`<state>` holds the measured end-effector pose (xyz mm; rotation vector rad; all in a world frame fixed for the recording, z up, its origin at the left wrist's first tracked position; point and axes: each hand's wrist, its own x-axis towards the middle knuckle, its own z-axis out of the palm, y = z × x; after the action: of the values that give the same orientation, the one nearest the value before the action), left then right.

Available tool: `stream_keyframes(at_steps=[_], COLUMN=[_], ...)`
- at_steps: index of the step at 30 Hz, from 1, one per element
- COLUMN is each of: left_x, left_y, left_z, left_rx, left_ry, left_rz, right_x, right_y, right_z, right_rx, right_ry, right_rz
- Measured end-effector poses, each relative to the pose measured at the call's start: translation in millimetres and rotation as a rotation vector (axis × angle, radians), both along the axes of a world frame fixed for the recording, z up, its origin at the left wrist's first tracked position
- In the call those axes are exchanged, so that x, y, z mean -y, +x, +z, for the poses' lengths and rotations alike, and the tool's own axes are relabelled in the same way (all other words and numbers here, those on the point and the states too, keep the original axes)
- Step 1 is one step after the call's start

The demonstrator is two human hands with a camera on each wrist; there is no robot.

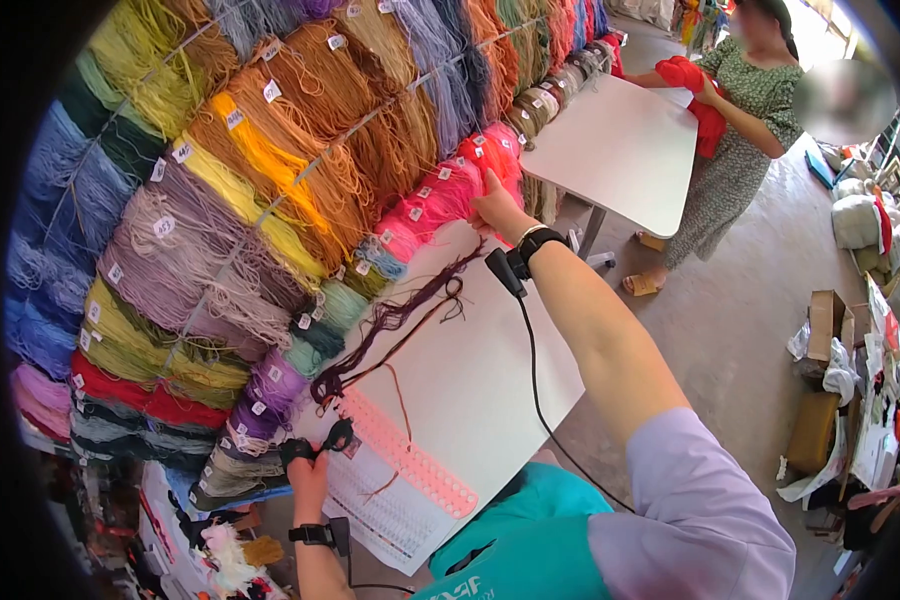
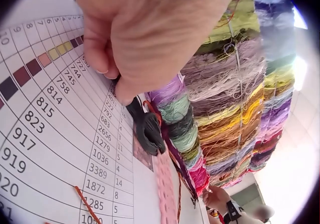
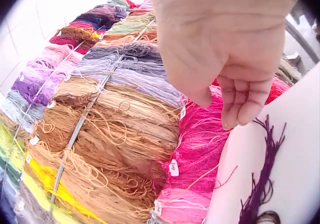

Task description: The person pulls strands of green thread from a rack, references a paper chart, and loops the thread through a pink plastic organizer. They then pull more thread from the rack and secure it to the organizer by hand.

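My left hand [image 1: 308, 482] pinches a dark grey thread skein [image 2: 151, 134] over a printed number chart [image 1: 390, 515] with colour swatches. The skein's looped end hangs past the fingertips in the left wrist view. My right hand [image 1: 500, 212] is stretched out to hanging pink thread hanks [image 3: 200, 134] with small number tags, its index finger extended at the red and pink ones. In the right wrist view its fingers are loosely bent in front of the bright pink hank. A dark purple thread bundle [image 1: 395, 318] lies on the white table [image 1: 510, 370] between the hands.
A pink strip with holes [image 1: 410, 450] lies along the chart, with loose brown threads nearby. Tagged hanks in many colours [image 1: 300, 150] hang on a slanted rack at the left. Across a second white table [image 1: 610, 130], a person [image 1: 735, 110] holds red thread.
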<state>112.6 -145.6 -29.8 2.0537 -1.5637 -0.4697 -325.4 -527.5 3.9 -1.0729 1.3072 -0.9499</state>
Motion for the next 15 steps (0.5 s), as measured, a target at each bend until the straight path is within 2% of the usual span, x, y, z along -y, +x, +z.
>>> stream_keyframes(at_steps=[8, 11, 15], left_x=[0, 3, 1], left_y=[-5, 1, -2], left_z=[3, -7, 1], left_rx=[-0.026, -0.093, -0.026], left_ry=[0.005, -0.029, 0.044], left_rz=[0.032, 0.046, 0.038], right_x=[39, 44, 42], right_y=[-5, 1, 4], right_z=[-20, -27, -27], right_rx=[0.161, 0.131, 0.088], right_ry=[0.078, -0.008, 0.031], right_rz=[0.036, -0.108, -0.026])
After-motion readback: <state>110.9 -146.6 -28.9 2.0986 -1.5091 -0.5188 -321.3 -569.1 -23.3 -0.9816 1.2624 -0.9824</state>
